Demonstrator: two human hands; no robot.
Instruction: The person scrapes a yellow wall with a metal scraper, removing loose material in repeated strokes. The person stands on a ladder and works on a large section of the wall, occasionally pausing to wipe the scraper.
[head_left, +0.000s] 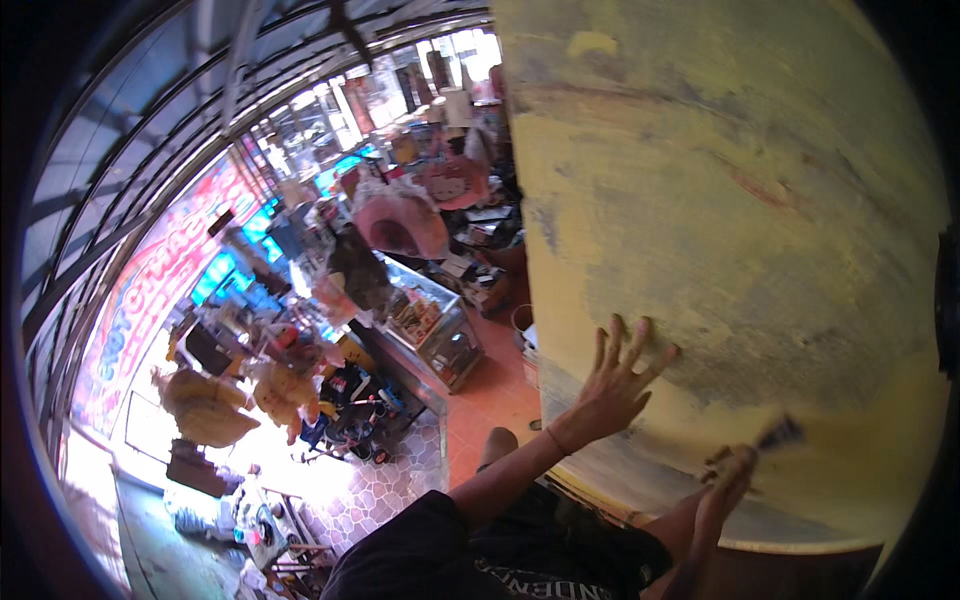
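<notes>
My left hand (611, 390) rests with its fingers spread against a yellow painted wall (637, 262) and holds nothing. Lower and to the right, my right hand (727, 476) grips a short tool with a dark, flared head (781, 433). Blur hides whether that tool is a paintbrush or a scraper; its head is at or close to the wall surface. Grey, worn patches and a long rough crack mark the paint. Around both hands the wall shows yellow and grey streaks.
A glass display case (427, 322) stands on orange floor tiles (487, 367) to the left. Yellow plush toys (210, 405) and bagged pink goods (401, 217) hang nearby. Beyond them are a stroller-like wheeled item (360, 427) and a banner bearing writing (165, 277). The wall's vertical edge is left of my hands.
</notes>
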